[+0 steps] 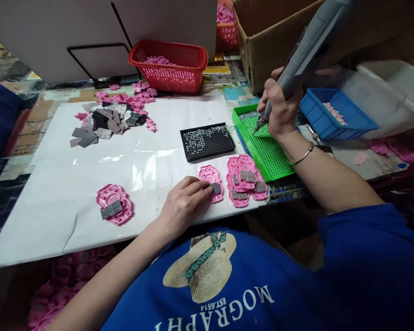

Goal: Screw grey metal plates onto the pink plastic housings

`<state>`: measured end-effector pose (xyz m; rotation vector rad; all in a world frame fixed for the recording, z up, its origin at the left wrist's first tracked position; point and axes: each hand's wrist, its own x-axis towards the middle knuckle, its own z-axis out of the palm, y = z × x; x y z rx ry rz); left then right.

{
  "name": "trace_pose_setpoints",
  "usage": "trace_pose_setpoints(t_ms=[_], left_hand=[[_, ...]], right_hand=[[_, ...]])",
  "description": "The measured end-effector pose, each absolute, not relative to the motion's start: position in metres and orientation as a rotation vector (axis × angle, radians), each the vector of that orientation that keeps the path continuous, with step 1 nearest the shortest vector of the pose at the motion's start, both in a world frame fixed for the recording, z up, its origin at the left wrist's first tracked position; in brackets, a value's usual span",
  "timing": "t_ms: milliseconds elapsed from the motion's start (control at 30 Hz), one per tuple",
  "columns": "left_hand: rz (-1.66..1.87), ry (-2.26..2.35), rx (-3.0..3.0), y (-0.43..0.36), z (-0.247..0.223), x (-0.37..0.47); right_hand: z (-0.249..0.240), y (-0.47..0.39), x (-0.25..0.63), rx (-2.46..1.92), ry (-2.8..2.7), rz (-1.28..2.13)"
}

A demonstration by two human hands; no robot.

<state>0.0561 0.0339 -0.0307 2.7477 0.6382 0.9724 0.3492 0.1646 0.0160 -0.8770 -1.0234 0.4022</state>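
Observation:
My right hand (281, 103) is closed around a grey electric screwdriver (303, 50), its tip pointing down over the green perforated tray (274, 158), which holds small screws at its far end. My left hand (184, 204) rests on the white board, fingertips pressing a grey plate (215, 188) onto a pink plastic part (209, 173). Just right of it lies a pile of pink parts with grey plates (244, 179). Beyond my left hand sits a black perforated tray (207, 141) with many screws. Another pink part with a grey plate (112, 209) lies at the left.
Grey and black plates (106, 119) are heaped at the back left beside loose pink pieces (138, 99). Behind stands a red basket (169, 76); a cardboard box (250, 55) is at the back. A blue bin (331, 124) and translucent containers (393, 87) stand right.

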Motion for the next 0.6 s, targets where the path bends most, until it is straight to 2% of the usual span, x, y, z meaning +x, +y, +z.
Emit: trace_pose_setpoints(t_ms=[433,533,600], left_hand=[[0.951,0.650,2.755,0.033,-0.030,0.057],[0.947,0.648,2.761,0.033,-0.029,0.057],[0.947,0.650,2.751,0.033,-0.028,0.057]], right_hand=[[-0.002,0.178,0.359,-0.915,-1.010,0.503],[0.007,0.168,0.357,-0.894,-1.073,0.521],[0.023,0.155,0.354,-0.896,-1.231,0.664]])
